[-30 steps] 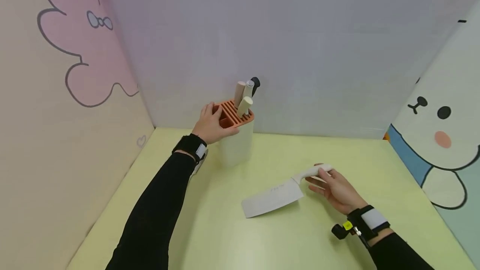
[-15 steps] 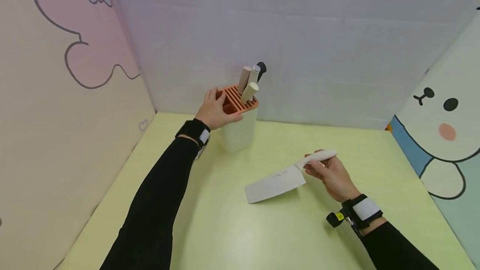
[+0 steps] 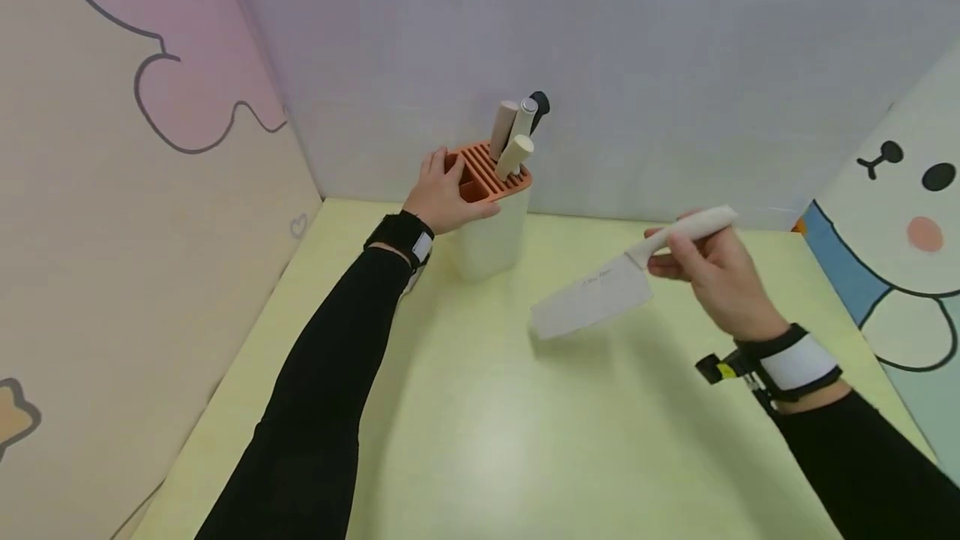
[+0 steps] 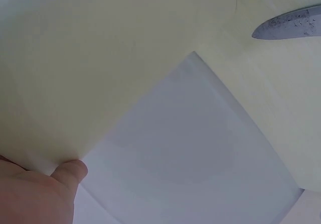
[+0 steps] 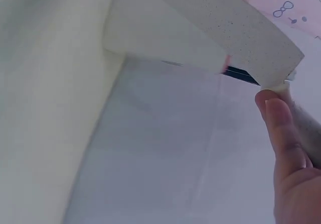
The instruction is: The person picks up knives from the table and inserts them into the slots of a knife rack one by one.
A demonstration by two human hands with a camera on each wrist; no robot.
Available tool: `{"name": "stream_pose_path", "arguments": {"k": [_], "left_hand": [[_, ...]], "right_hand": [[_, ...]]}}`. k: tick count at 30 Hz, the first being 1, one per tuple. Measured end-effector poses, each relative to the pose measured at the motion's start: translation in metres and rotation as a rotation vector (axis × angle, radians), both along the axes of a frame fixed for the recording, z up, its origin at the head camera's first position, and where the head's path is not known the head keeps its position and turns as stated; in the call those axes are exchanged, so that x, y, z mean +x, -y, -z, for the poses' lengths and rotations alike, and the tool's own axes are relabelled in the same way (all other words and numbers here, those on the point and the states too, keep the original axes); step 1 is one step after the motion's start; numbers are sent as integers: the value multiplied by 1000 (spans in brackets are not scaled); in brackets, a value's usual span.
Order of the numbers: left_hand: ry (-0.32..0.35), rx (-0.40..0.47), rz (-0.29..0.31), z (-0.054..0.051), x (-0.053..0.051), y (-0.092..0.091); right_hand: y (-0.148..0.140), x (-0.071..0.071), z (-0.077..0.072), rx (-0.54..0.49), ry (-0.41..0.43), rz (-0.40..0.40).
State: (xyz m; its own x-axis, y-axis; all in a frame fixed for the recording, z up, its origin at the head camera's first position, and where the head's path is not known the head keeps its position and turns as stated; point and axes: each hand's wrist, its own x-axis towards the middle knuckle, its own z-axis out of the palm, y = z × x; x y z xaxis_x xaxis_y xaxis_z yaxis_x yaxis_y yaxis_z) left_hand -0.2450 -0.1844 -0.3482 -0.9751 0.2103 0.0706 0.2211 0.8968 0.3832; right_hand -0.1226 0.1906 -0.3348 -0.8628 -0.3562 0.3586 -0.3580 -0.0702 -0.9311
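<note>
A white cleaver (image 3: 592, 297) is held above the table by its pale handle, its blade slanting down to the left. My right hand (image 3: 723, 277) grips that handle; the right wrist view shows the fingers (image 5: 283, 128) around it beside the speckled blade (image 5: 235, 30). My left hand (image 3: 442, 198) holds the near-left rim of a white knife block (image 3: 491, 236) with an orange slotted top (image 3: 480, 167), fingers over the edge and thumb along the front. Several handles (image 3: 516, 155), pale ones and a black one, stick up from the slots.
A knife blade (image 4: 291, 25) lies on the table to the left, mostly hidden behind my left forearm in the head view. The pale yellow table (image 3: 480, 423) meets a grey-lilac back wall (image 3: 637, 90), with cartoon-printed walls at both sides.
My right hand has lifted the cleaver up and away from the table, moving toward the back and slightly right. The left hand stays on the knife block. The head view has tilted down.
</note>
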Motion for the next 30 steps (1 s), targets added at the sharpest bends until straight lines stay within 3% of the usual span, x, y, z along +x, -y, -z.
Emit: {"name": "stream_pose_path", "arguments": {"k": [7, 11, 13, 19, 24, 30], "left_hand": [[9, 11, -5, -4, 11, 3], [10, 12, -12, -3, 14, 2], [8, 13, -13, -2, 15, 0], [15, -1, -8, 5, 19, -4], [31, 9, -8, 12, 25, -3], [35, 33, -6, 13, 26, 1]], "right_hand": [[14, -12, -98, 18, -128, 21], [25, -13, -139, 67, -171, 58], [31, -13, -156, 155, -221, 97], [50, -17, -190, 500, -438, 246], [70, -25, -207, 552, -468, 284], [95, -35, -226, 483, -418, 279]]}}
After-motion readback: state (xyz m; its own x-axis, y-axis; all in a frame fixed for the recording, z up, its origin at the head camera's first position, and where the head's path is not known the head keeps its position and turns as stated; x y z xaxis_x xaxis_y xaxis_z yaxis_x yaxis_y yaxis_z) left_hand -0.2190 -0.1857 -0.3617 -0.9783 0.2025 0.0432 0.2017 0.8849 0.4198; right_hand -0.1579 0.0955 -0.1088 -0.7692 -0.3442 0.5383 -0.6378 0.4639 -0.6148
